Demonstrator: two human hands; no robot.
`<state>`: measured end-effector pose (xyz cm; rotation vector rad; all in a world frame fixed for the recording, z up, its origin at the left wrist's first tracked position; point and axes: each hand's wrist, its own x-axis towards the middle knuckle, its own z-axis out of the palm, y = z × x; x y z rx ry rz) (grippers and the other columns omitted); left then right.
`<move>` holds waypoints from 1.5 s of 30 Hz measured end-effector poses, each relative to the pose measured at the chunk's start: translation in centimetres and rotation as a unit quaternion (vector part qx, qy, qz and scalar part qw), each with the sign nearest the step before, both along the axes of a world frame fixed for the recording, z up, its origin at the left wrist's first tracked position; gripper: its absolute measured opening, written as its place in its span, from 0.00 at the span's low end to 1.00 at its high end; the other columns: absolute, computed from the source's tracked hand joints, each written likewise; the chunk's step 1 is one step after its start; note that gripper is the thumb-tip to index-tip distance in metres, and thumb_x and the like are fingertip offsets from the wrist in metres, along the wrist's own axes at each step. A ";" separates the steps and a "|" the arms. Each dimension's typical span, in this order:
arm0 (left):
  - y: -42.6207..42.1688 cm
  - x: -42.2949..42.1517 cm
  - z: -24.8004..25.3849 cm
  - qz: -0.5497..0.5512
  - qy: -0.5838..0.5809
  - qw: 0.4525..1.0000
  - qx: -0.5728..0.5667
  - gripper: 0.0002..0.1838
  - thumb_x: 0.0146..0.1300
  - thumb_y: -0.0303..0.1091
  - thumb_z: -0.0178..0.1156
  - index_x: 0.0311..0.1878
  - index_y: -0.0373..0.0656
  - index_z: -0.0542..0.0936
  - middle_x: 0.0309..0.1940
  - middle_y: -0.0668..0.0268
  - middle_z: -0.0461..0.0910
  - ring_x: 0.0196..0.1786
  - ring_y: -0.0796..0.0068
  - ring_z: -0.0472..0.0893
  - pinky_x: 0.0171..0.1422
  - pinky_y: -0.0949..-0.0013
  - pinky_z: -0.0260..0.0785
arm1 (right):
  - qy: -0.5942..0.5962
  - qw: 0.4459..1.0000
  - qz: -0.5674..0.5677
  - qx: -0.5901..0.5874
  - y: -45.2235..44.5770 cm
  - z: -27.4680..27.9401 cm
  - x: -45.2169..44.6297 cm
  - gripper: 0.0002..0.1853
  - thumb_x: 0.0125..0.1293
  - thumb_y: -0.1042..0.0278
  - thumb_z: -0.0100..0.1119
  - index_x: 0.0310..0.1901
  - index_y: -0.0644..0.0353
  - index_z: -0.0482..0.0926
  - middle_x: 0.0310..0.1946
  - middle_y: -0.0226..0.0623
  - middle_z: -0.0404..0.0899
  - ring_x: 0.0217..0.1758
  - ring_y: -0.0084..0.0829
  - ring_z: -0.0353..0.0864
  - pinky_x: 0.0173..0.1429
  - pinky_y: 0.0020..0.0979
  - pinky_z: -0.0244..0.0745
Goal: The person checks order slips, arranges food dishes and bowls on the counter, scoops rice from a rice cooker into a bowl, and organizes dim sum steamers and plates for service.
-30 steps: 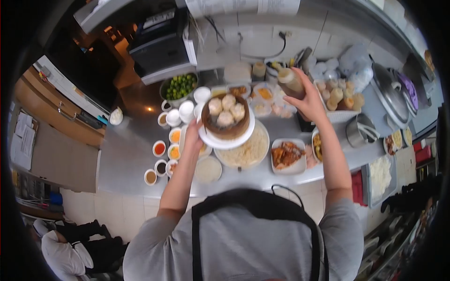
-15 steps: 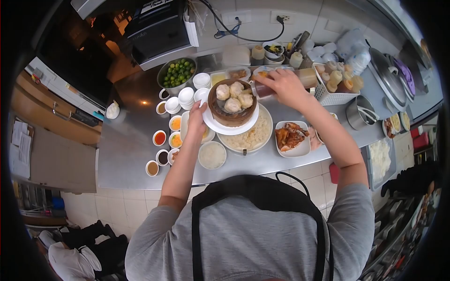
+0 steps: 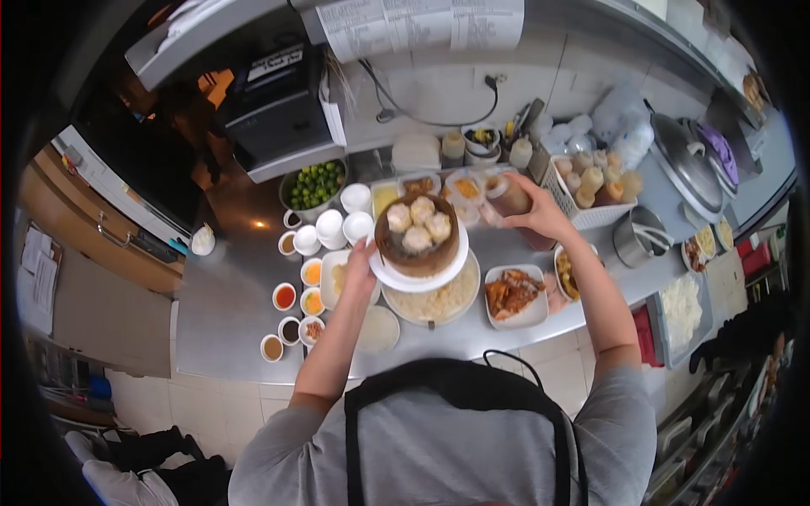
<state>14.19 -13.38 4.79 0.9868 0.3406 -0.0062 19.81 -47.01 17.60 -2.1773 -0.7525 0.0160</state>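
Observation:
My left hand (image 3: 360,263) grips the rim of a white plate (image 3: 419,281), held above the counter. On that plate rests a round bamboo steamer (image 3: 411,263) with several pale dumplings (image 3: 418,239) inside. To the right, my right hand (image 3: 540,212) is wrapped around a squeeze bottle (image 3: 508,199) of dark brown sauce, apart from the steamer. The bottle's lower end is partly hidden by the hand. Below the steamer, partly covered by the plate, lies a large round dish of pale chopped food (image 3: 439,305).
A bowl of fried chicken (image 3: 513,297) stands right of the dish. Small sauce cups (image 3: 284,296) and stacked white saucers (image 3: 330,226) are on the left. Behind are a pot of green citrus (image 3: 312,187) and a white basket of bottles (image 3: 603,207). Another person (image 3: 143,472) is at lower left.
The sauce bottle has moved right, away from the steamer's rim, and turned from lying sideways to more upright. The steamer and plate stay in my left hand. The view has tilted upward.

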 end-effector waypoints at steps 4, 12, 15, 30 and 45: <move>0.3 -1.0 0.2 0.016 0.009 1.000 -0.009 0.19 0.61 0.25 0.45 0.57 0.37 0.61 0.48 0.59 0.71 0.49 0.68 0.74 0.53 0.66 0.69 | -0.063 0.970 -0.149 0.182 -3.6 -1.6 6.2 0.42 0.39 0.72 0.68 0.59 0.56 0.59 0.49 0.40 0.72 0.53 0.34 0.71 0.57 0.32 0.64; 2.8 -4.7 1.0 0.056 0.004 0.998 0.007 0.15 0.62 0.26 0.46 0.53 0.36 0.67 0.45 0.60 0.75 0.45 0.71 0.76 0.49 0.70 0.70 | -0.183 0.896 -0.355 0.194 -6.9 -3.0 15.4 0.36 0.41 0.68 0.68 0.53 0.56 0.60 0.44 0.46 0.74 0.49 0.41 0.74 0.52 0.34 0.67; 4.3 -6.3 0.8 0.059 -0.009 0.998 0.014 0.15 0.62 0.26 0.46 0.53 0.37 0.67 0.46 0.61 0.74 0.48 0.72 0.75 0.52 0.69 0.68 | -0.183 0.880 -0.394 0.192 -7.9 -3.7 18.1 0.36 0.41 0.63 0.68 0.52 0.61 0.60 0.43 0.51 0.73 0.48 0.46 0.74 0.52 0.36 0.67; 4.5 -13.5 2.9 0.172 0.018 0.985 -0.008 0.18 0.63 0.26 0.44 0.57 0.35 0.64 0.49 0.58 0.72 0.51 0.69 0.74 0.55 0.69 0.67 | -0.065 0.882 -0.450 -0.121 -7.6 -10.3 19.1 0.34 0.42 0.54 0.68 0.52 0.59 0.69 0.51 0.48 0.70 0.55 0.48 0.68 0.55 0.43 0.64; 8.6 -18.8 5.3 0.161 -0.011 0.984 -0.071 0.17 0.62 0.27 0.47 0.55 0.37 0.66 0.47 0.61 0.72 0.48 0.73 0.75 0.52 0.70 0.70 | 0.494 0.755 0.125 0.413 18.2 -7.8 -5.6 0.27 0.66 0.48 0.42 0.59 0.60 0.61 0.52 0.39 0.69 0.56 0.31 0.67 0.58 0.34 0.62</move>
